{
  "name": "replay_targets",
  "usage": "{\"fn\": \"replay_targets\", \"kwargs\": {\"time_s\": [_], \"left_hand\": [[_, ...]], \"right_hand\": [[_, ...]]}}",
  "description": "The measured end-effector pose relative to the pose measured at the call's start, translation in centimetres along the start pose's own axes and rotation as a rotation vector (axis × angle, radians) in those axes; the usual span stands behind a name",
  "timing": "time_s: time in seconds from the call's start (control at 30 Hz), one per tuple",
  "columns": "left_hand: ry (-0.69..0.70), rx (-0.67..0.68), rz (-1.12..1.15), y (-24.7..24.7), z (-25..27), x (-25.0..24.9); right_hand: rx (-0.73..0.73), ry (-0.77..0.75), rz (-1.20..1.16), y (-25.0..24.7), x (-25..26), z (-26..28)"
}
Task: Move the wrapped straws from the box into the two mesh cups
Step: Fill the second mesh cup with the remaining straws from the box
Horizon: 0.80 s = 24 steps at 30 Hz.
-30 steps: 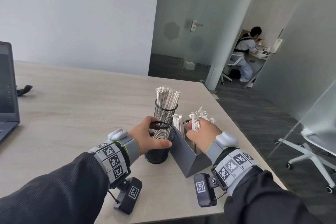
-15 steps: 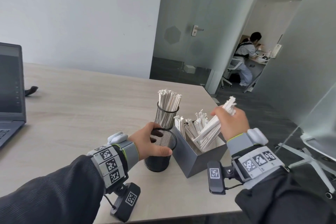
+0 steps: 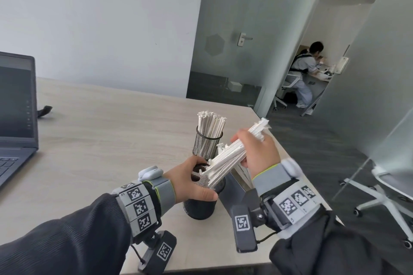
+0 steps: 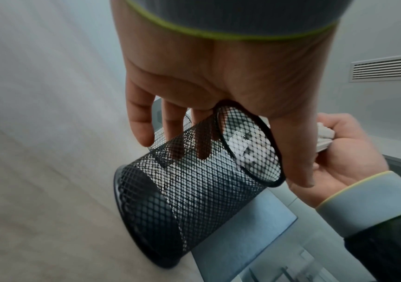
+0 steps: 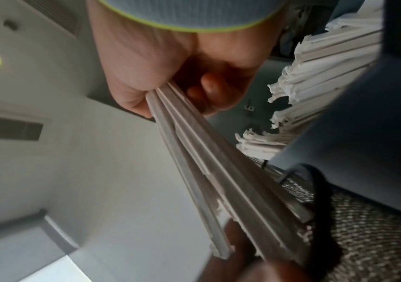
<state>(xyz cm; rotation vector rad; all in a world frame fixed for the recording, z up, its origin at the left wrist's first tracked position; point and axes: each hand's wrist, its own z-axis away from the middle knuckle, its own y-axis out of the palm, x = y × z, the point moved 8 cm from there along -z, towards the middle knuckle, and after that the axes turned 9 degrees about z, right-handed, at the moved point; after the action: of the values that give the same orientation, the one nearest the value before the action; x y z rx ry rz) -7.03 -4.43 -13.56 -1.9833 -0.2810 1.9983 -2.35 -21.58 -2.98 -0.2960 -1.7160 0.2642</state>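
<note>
My left hand (image 3: 190,182) grips the rim of the near black mesh cup (image 3: 199,206), thumb on the near side, fingers on the far side (image 4: 170,122). The cup (image 4: 194,190) leans toward the box. My right hand (image 3: 257,152) grips a bundle of white wrapped straws (image 3: 225,161). The bundle slants down-left, its lower ends at the cup's mouth (image 5: 231,190). The grey box (image 3: 232,196) stands right of the cup, partly hidden by my right wrist, with more straws (image 5: 315,76) inside. The far mesh cup (image 3: 206,144) stands full of straws (image 3: 211,124).
An open laptop (image 3: 15,107) sits at the table's left edge. The table's right edge (image 3: 281,147) runs close to the box. A white office chair (image 3: 388,187) stands on the floor at the right. A person sits at a desk beyond the glass partition (image 3: 306,73).
My right hand lifted a bundle of straws out of the box, swung it left and tilted it down to the near cup's mouth. My left hand kept hold of that cup.
</note>
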Motion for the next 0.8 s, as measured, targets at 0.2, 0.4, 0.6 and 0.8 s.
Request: {"fn": "replay_targets", "kwargs": {"time_s": [0.2, 0.4, 0.6, 0.8], "left_hand": [[0.013, 0.062, 0.020, 0.5, 0.4, -0.2], [0.000, -0.010, 0.027, 0.0, 0.1, 0.1], [0.008, -0.105, 0.042, -0.6, -0.9, -0.7], [-0.002, -0.172, 0.095, -1.0, -1.6, -0.6]], "right_hand": [[0.194, -0.223, 0.457, 4.3, 0.0, 1.0], [0.286, -0.277, 0.658, 6.5, -0.3, 1.2], [0.381, -0.287, 0.488, 6.7, -0.8, 1.1], [0.106, -0.180, 0.320, 0.6, -1.2, -1.1]]}}
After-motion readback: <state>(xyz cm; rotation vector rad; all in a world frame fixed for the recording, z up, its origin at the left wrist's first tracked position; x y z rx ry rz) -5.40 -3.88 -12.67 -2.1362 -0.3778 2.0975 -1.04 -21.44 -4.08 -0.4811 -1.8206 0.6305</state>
